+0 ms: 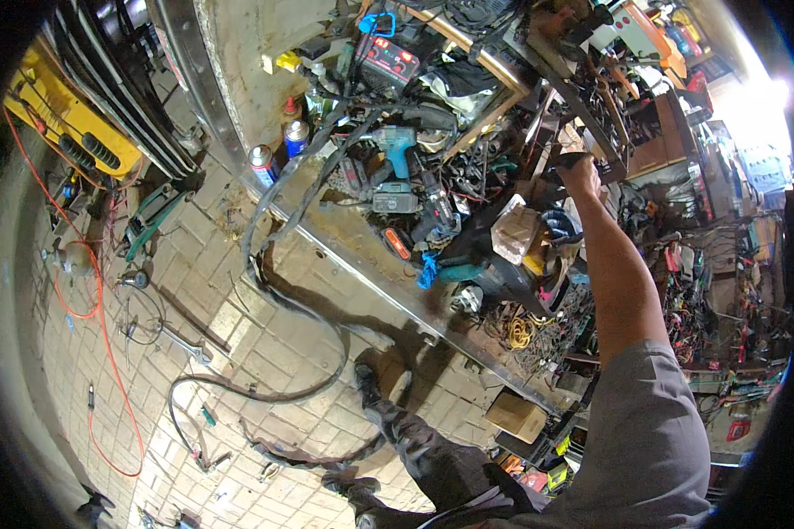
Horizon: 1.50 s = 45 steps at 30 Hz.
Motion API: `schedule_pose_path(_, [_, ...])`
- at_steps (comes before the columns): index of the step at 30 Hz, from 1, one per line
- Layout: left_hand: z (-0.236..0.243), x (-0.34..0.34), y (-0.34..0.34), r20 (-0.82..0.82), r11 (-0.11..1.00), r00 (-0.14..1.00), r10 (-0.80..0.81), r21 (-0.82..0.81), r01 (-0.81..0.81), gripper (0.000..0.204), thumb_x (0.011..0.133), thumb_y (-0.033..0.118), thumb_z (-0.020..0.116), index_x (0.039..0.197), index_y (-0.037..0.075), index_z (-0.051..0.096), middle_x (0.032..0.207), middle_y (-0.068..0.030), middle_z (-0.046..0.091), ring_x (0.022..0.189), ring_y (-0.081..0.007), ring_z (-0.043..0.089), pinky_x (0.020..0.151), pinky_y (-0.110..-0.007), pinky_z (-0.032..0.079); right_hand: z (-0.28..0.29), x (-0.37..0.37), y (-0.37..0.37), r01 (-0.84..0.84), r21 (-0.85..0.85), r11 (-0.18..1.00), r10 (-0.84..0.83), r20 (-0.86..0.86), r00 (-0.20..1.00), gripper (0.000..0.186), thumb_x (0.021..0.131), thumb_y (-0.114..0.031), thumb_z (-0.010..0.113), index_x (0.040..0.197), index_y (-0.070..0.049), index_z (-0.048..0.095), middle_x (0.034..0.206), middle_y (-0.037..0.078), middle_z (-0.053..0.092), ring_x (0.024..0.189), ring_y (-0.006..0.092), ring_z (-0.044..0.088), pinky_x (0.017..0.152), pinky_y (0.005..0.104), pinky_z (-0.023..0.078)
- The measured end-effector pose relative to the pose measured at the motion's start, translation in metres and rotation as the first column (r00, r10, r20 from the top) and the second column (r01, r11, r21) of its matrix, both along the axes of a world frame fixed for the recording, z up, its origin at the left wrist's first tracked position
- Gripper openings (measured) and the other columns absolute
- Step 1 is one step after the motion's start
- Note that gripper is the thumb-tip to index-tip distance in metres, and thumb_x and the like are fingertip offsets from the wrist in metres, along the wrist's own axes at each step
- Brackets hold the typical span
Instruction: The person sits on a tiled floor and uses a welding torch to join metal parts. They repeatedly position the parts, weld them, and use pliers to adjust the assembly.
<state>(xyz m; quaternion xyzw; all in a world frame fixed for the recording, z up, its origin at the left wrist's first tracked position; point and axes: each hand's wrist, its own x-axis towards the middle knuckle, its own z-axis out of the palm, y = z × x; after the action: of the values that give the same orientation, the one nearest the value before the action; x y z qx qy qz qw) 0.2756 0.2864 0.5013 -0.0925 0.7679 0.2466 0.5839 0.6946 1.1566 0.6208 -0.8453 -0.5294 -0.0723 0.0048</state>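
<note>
My right hand (580, 176) is stretched out over a cluttered workbench (353, 242), its fingers closed around a dark handle-like object (566, 161) whose shape I cannot make out. My forearm and grey sleeve run up from the lower right. Just left of the hand lie a crumpled pale piece (513, 231) and a heap of tools, including a teal power drill (395, 145). My left hand is out of the picture.
Two spray cans (262, 164) stand at the bench's left end, and a red and black box (386, 58) sits further back. Black hoses (313, 339), an orange cord (101, 309) and a wrench (190, 344) lie on the paved floor. A cardboard box (516, 416) sits under the bench.
</note>
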Motion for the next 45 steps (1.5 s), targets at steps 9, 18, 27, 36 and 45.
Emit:
schedule_pose_path(9, [-0.011, -0.003, -0.009, 0.049, 0.997, 0.997, 0.066, -0.035, -0.064, 0.024, 0.092, 0.029, 0.066, 0.095, 0.005, 0.067, 0.071, -0.0021, 0.062, 0.056, -0.0091, 0.052, 0.047, -0.023, 0.040, -0.013, -0.006, 0.005, -0.457, -0.383, 0.803, 0.579, 0.318, 0.751, 0.022, 0.088, -0.011, 0.055, 0.109, -0.010, 0.062, 0.107, 0.023, 0.064, 0.085, 0.0393, 0.069, 0.073, 0.0493, 0.057])
schedule_pose_path(18, [-0.047, 0.031, -0.025, 0.015, 0.976, 0.984, 0.176, 0.127, -0.177, 0.019, 0.088, 0.025, 0.068, 0.093, 0.006, 0.065, 0.078, -0.0050, 0.064, 0.065, -0.0121, 0.058, 0.055, -0.024, 0.045, 0.071, -0.150, -0.021, -0.433, -0.572, 0.697, 0.661, 0.277, 0.698, 0.037, 0.086, -0.019, 0.062, 0.120, -0.006, 0.062, 0.114, 0.022, 0.063, 0.105, 0.0375, 0.063, 0.089, 0.0483, 0.052])
schedule_pose_path(27, [0.017, 0.000, 0.135, 0.084, 0.855, 0.963, 0.257, 0.444, -0.267, 0.034, 0.095, 0.023, 0.062, 0.119, -0.001, 0.059, 0.110, -0.0059, 0.064, 0.102, -0.0189, 0.060, 0.087, -0.032, 0.047, 0.098, -0.298, -0.336, -0.956, -0.282, 0.086, 0.635, -0.723, 0.271, 0.061, 0.074, -0.015, 0.077, 0.129, -0.005, 0.051, 0.117, 0.015, 0.062, 0.109, 0.0317, 0.060, 0.093, 0.0411, 0.049])
schedule_pose_path(36, [0.077, -0.083, -0.013, 0.226, 0.539, 0.964, 0.139, 0.799, -0.266, 0.079, 0.081, 0.018, 0.080, 0.145, 0.001, 0.038, 0.144, -0.0134, 0.044, 0.129, -0.0229, 0.044, 0.107, -0.038, 0.038, 0.032, -0.398, -0.618, -0.937, -0.140, -0.320, -0.028, -0.987, 0.158, 0.043, 0.074, -0.011, 0.069, 0.115, -0.001, 0.062, 0.115, 0.011, 0.057, 0.110, 0.0237, 0.055, 0.100, 0.0340, 0.040])
schedule_pose_path(45, [0.084, -0.132, -0.264, -0.371, 0.752, 0.928, -0.009, 0.610, 0.251, 0.051, 0.075, 0.018, 0.082, 0.118, 0.004, 0.058, 0.106, -0.0157, 0.065, 0.091, -0.0327, 0.066, 0.078, -0.038, 0.054, -0.012, -0.475, -0.869, -0.816, -0.094, -0.571, 0.223, -0.974, -0.043, 0.027, 0.082, -0.020, 0.072, 0.097, -0.003, 0.057, 0.122, 0.014, 0.047, 0.109, 0.0296, 0.056, 0.089, 0.0373, 0.047])
